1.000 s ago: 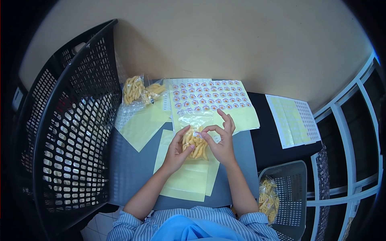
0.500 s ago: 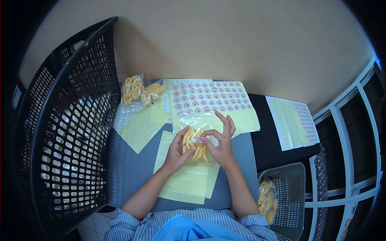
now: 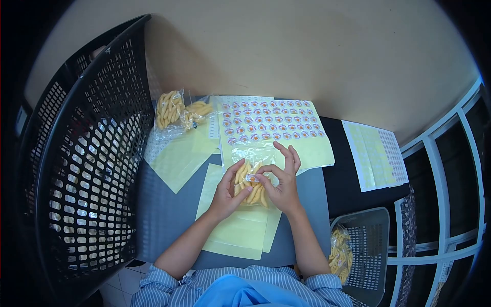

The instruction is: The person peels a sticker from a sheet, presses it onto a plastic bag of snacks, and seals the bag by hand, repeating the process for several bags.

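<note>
A clear plastic bag of yellow finger-shaped snacks (image 3: 258, 197) lies in front of me on pale yellow sheets (image 3: 239, 236). My left hand (image 3: 226, 192) grips the bag's left side, its thumb resting on the front. A small white sticker with an orange print (image 3: 251, 178) is against the bag's middle. Thumb and forefinger of my right hand (image 3: 284, 187) pinch the sticker's right end, while its other fingers are raised. Just beyond the bag is a sheet of round-printed stickers (image 3: 271, 121).
More bagged snacks (image 3: 170, 110) lie at the back left of the grey table (image 3: 169, 225). A tall black basket (image 3: 84, 153) stands along the left. At lower right, a grey basket (image 3: 376, 256) holds a snack bag (image 3: 340, 253). More sticker sheets (image 3: 372, 156) rest on a black surface.
The view has shifted slightly. Both hands keep nearly the same pose on the bag and sticker.
</note>
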